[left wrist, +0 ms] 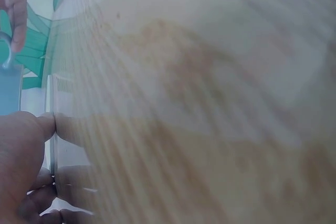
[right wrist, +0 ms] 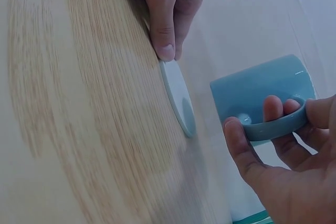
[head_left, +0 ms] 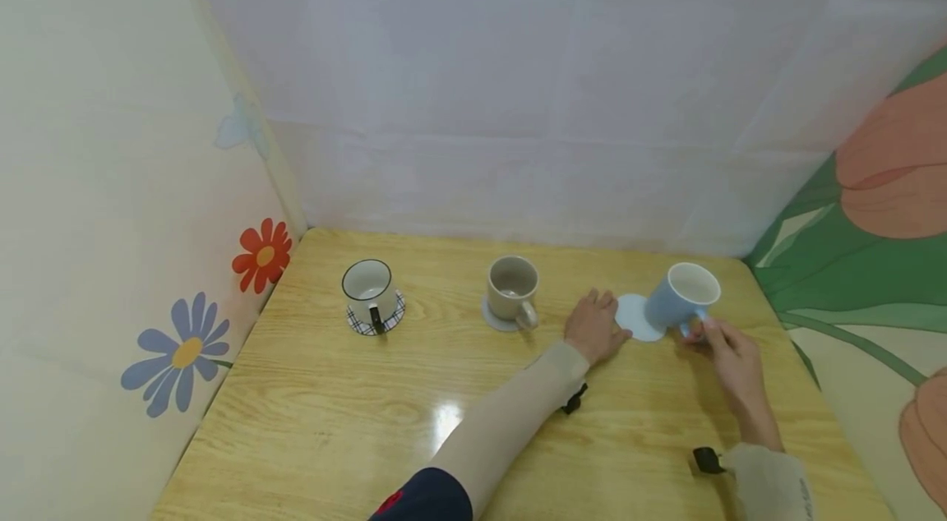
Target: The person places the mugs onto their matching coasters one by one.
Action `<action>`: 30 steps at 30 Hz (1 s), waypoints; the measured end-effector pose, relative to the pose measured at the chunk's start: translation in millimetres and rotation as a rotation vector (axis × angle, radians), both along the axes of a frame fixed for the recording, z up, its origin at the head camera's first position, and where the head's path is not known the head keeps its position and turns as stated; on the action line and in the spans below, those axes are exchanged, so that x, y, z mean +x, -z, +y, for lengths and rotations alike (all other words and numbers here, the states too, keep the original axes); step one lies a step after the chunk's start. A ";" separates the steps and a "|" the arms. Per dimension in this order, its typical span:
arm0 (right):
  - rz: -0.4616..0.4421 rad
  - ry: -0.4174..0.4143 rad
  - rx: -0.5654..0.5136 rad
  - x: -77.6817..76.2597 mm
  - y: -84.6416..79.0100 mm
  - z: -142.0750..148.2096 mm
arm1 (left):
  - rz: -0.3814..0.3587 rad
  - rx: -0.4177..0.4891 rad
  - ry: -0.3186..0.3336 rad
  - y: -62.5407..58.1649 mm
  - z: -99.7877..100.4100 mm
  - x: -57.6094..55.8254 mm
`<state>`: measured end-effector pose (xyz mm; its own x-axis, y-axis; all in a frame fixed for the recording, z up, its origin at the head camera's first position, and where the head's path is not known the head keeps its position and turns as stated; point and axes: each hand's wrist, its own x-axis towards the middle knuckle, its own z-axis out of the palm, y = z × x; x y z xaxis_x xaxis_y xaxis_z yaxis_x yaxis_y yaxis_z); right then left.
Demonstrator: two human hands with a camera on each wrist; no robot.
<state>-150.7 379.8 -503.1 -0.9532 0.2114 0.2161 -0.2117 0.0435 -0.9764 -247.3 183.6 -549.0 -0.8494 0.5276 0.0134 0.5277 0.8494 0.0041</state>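
Observation:
My right hand grips the handle of a light blue mug, its fingers wrapped through and around it. In the right wrist view a gap shows between the mug's base and a pale round coaster, so the mug is held off it. The coaster lies flat on the table. At the coaster's left edge, my left hand touches the rim with thumb and fingertips, palm down. To its left, a beige mug stands on a grey coaster.
At the left of the wooden table, a white mug with a black rim and handle stands on a checked coaster. A pale cloth wall closes the back; flower-printed cloth hangs on both sides.

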 end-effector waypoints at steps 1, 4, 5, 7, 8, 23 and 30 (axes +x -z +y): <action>-0.001 -0.001 -0.003 -0.2 0.2 -0.4 | 0.002 -0.002 -0.001 0.0 0.2 0.1; -0.005 0.001 0.000 -0.3 0.5 -1.5 | 0.013 -0.002 -0.001 -1.0 0.5 0.6; -0.007 0.001 0.003 -0.3 0.6 -1.9 | 0.015 -0.004 -0.001 -1.4 0.5 0.8; -0.010 0.000 0.017 -0.1 0.9 -2.5 | 0.017 -0.010 -0.001 -2.0 0.3 1.1; -0.012 -0.001 0.021 0.1 1.0 -2.8 | 0.017 -0.014 -0.002 -2.5 0.3 1.3; -0.008 -0.018 -0.006 -1.8 8.8 -4.5 | 0.009 0.010 -0.010 -5.4 -0.1 1.1; -0.011 -0.035 -0.014 -2.3 14.0 -6.0 | -0.001 0.024 -0.009 -2.3 0.3 0.3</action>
